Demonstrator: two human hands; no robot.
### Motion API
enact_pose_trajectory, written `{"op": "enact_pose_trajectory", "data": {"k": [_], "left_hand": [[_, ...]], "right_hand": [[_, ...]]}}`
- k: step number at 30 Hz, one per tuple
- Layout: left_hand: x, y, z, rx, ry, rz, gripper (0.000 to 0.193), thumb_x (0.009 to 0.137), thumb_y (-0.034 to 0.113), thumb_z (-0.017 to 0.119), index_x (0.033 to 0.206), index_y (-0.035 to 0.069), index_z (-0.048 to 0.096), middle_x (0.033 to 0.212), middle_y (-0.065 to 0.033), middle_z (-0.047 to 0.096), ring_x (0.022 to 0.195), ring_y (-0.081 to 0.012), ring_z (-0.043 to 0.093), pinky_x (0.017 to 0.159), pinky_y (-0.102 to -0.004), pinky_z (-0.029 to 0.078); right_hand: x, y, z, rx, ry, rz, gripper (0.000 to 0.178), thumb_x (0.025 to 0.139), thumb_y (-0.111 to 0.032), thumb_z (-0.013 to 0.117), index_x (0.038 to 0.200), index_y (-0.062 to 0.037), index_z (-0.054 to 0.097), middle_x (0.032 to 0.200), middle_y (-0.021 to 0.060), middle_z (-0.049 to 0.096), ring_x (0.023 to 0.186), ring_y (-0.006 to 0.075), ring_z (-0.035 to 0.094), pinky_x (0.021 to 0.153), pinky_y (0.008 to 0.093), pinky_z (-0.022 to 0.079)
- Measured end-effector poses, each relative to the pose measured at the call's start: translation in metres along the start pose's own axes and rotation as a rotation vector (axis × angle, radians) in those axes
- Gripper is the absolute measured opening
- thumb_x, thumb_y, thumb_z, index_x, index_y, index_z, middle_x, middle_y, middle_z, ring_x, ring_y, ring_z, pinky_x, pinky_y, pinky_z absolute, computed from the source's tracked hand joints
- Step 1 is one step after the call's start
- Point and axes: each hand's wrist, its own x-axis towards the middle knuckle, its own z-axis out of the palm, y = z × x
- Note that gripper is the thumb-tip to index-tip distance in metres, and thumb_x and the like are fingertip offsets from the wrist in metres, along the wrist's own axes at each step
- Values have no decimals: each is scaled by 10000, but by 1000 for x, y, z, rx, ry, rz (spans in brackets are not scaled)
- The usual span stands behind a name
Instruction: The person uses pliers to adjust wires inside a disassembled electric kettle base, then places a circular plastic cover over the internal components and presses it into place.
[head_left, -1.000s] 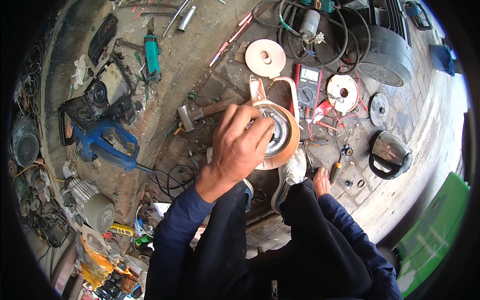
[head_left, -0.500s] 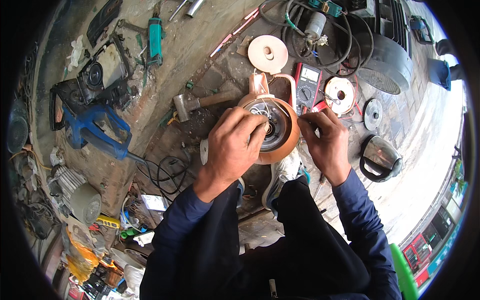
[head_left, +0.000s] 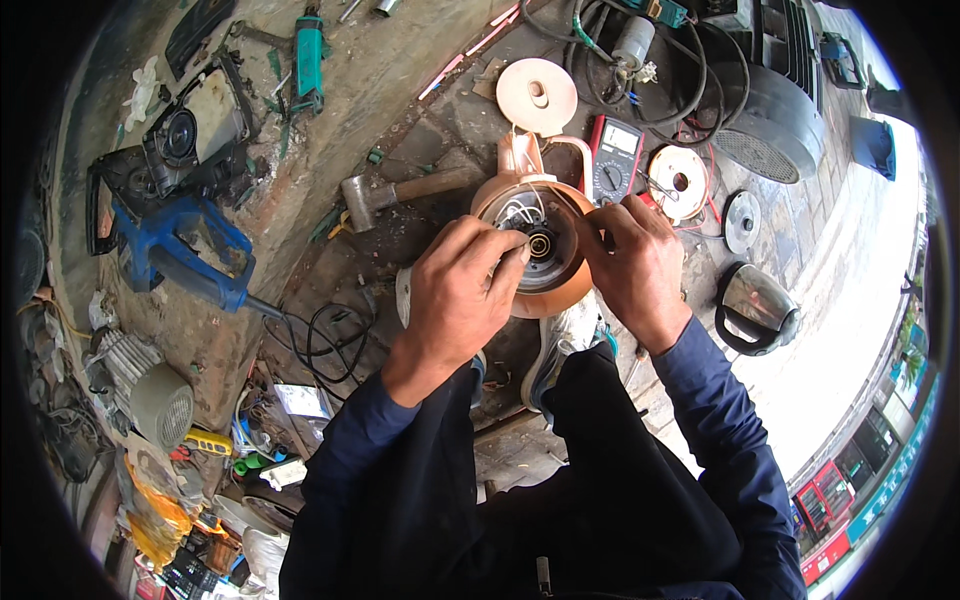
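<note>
A copper-coloured round housing [head_left: 553,301] with a looped handle stands between my knees, its open side facing up. It looks like a kettle body turned bottom up. White wires [head_left: 517,212] curl inside, beside a dark central ring. My left hand [head_left: 459,295] is over the left rim, thumb and finger pinched together above the opening. At the right rim, my right hand [head_left: 640,265] has its fingers bent and closed, tips against or just above the edge. What either pinch holds is too small or hidden to make out.
Beyond the housing lie a pale pink disc [head_left: 537,95], a red multimeter [head_left: 612,160] and a round pale base [head_left: 679,184] with wires. A hammer [head_left: 410,197] lies to the left. A kettle [head_left: 758,308] and a metal disc [head_left: 743,221] are on the right.
My right hand has moved left and slightly up, from beside the housing to its right rim. The left hand stays over the left side, still pinched, and more of the dark centre shows.
</note>
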Motion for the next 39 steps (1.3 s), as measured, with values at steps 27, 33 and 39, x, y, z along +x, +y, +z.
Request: {"op": "enact_pose_trajectory", "data": {"k": [27,33,39], "left_hand": [[9,14,1,-81,-59,-51,113,952,12,804,1063,-1,792,946,-133,734,809,-281,741,699,-365,572],[9,17,6,-98,-82,-65,135,960,13,793,1094,-5,787,966,-142,745,807,-302,744,697,-374,577],[10,15,7,-82,-93,-60,137,970,14,778,1105,-8,784,988,-155,759,828,-310,758,701,-374,584]], "right_hand": [[3,-2,3,-112,17,-120,176,899,-169,817,807,-111,678,753,60,606,675,293,618,726,432,447],[5,-3,0,-13,17,-36,191,910,-173,810,800,-109,667,741,75,633,652,312,614,712,434,447],[2,-3,-3,-113,-36,-83,151,930,-187,810,849,-104,714,765,69,656,682,301,648,717,438,448]]}}
